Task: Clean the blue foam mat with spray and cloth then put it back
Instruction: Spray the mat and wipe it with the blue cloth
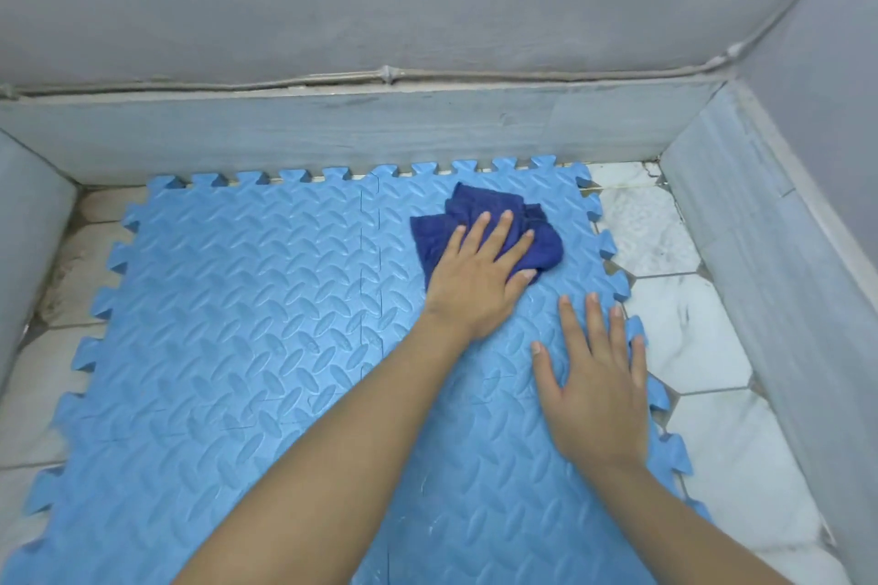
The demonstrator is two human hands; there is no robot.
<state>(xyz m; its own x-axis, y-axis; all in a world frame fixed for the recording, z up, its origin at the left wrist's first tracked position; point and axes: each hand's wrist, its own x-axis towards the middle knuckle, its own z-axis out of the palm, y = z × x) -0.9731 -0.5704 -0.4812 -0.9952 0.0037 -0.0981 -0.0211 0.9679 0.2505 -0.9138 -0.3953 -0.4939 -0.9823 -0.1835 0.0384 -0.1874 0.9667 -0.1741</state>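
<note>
The blue foam mat [247,309], made of interlocking tiles with a leaf-pattern surface, lies flat on the floor and fills most of the view. A crumpled dark blue cloth [480,209] sits on its far right part. My left hand [480,271] presses down on the cloth with straight fingers, the thumb at the cloth's right edge. My right hand [598,385] rests flat on the mat near its right toothed edge, fingers spread, holding nothing. No spray bottle is in view.
White marble-look floor tiles [689,328] show to the right and left of the mat. A grey skirting [332,133] and grey walls close in the far side and the right side. A grey upright surface [28,228] stands at the left.
</note>
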